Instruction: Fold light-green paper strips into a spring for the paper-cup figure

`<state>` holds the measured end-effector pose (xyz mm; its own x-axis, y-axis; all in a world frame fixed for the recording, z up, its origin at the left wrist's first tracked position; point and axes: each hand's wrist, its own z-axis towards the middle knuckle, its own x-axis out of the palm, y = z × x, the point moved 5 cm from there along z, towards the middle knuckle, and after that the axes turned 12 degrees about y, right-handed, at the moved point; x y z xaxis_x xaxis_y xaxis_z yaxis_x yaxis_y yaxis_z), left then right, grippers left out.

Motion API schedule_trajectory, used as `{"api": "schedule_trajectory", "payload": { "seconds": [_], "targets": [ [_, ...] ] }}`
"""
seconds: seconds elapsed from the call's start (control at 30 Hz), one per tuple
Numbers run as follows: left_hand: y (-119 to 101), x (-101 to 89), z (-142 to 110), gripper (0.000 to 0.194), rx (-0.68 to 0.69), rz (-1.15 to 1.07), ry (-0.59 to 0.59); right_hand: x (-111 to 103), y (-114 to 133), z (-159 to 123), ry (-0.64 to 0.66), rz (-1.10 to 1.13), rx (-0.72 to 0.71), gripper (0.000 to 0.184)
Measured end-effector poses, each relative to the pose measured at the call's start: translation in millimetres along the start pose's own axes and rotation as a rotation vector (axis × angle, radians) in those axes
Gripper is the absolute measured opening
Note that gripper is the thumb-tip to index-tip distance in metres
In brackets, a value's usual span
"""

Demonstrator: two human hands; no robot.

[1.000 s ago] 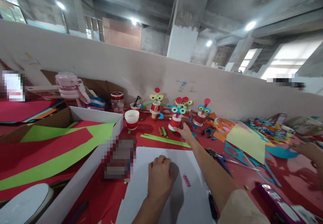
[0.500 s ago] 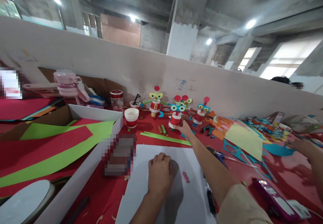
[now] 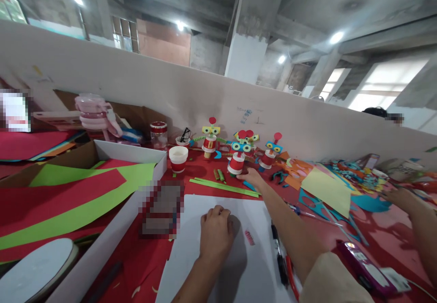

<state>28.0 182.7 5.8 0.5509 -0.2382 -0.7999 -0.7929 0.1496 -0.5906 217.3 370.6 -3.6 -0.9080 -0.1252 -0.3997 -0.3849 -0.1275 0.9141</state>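
Observation:
My left hand (image 3: 216, 232) rests on a white board (image 3: 194, 216), its fingers curled under so that anything inside is hidden. Beyond the board, my right hand (image 3: 254, 180) reaches out, fingers extended low beside a paper-cup figure (image 3: 236, 162) with a blue head, large eyes and springy folded arms. The fingertips lie close to its base; whether they still touch it I cannot tell. Similar figures, one with a yellow head (image 3: 209, 143) and one blue-headed figure (image 3: 268, 159), stand around it. Small folded green paper springs (image 3: 221, 175) and green paper strips (image 3: 223, 187) lie nearer.
Left stands a box (image 3: 159, 164) with coloured paper, beside a blurred dark rectangular object (image 3: 162, 209). Stacked paper cups (image 3: 178, 158) and a lidded jar (image 3: 159, 135) are behind. Pliers (image 3: 279, 176), paper scraps (image 3: 326, 189), a pen (image 3: 280, 257) and a purple device (image 3: 365, 269) lie right, near another person's hand (image 3: 399, 198).
My right hand has drawn slightly down from the blue-headed figure's cup toward the table. The figure stays upright. My left hand has barely moved.

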Motion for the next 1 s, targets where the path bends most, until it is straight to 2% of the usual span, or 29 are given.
{"api": "schedule_trajectory", "payload": {
  "seconds": [0.1, 0.2, 0.37, 0.47, 0.53, 0.6, 0.67, 0.7, 0.73, 0.8, 0.83, 0.93, 1.0],
  "targets": [
    [0.4, -0.7, 0.0, 0.035, 0.004, -0.013, -0.017, -9.8, 2.7, -3.5, 0.014, -0.2, 0.133, 0.03],
    [-0.1, -3.6, -0.8, 0.035, 0.004, -0.023, -0.031, -16.8, 18.0, -8.8, 0.055, -0.383, 0.222, 0.027],
    [-0.3, -8.1, -3.4, 0.034, 0.01, -0.019, -0.056, -29.3, 60.4, -28.1, 0.074, -0.676, 0.318, 0.026],
    [1.5, -7.9, -3.9, 0.033, 0.017, -0.027, -0.071, -35.2, 92.4, -50.8, 0.065, -0.827, 0.351, 0.011],
    [3.5, -6.7, -3.2, 0.032, 0.018, -0.034, -0.085, -32.9, 113.9, -71.9, 0.09, -0.889, 0.339, 0.014],
    [5.5, -5.9, -2.0, 0.031, 0.021, -0.045, -0.111, -23.3, 130.7, -98.2, 0.145, -0.913, 0.31, 0.022],
    [7.1, -5.8, -0.9, 0.032, 0.027, -0.061, -0.142, -5.1, 139.0, -128.3, 0.239, -0.889, 0.26, 0.027],
    [7.5, -6.4, -0.5, 0.033, 0.033, -0.069, -0.16, 9.6, 140.7, -144.1, 0.335, -0.814, 0.183, 0.029],
    [7.7, -7.3, -0.4, 0.034, 0.043, -0.077, -0.18, 22.1, 142.8, -159.3, 0.345, -0.739, 0.09, 0.03],
    [7.5, -10.6, -1.1, 0.036, 0.07, -0.092, -0.229, 46.7, 144.3, -188.1, 0.298, -0.664, -0.126, 0.031],
    [7.5, -12.8, -1.9, 0.038, 0.084, -0.106, -0.257, 57.6, 141.2, -200.6, 0.257, -0.619, -0.182, 0.03],
    [12.0, -21.9, -5.3, 0.04, 0.081, -0.193, -0.34, 83.3, 121.7, -226.8, 0.127, -0.439, -0.184, 0.03],
    [19.0, -31.6, -8.4, 0.041, 0.041, -0.264, -0.395, 96.5, 108.4, -235.9, 0.089, -0.387, -0.167, 0.027]
  ]
}}
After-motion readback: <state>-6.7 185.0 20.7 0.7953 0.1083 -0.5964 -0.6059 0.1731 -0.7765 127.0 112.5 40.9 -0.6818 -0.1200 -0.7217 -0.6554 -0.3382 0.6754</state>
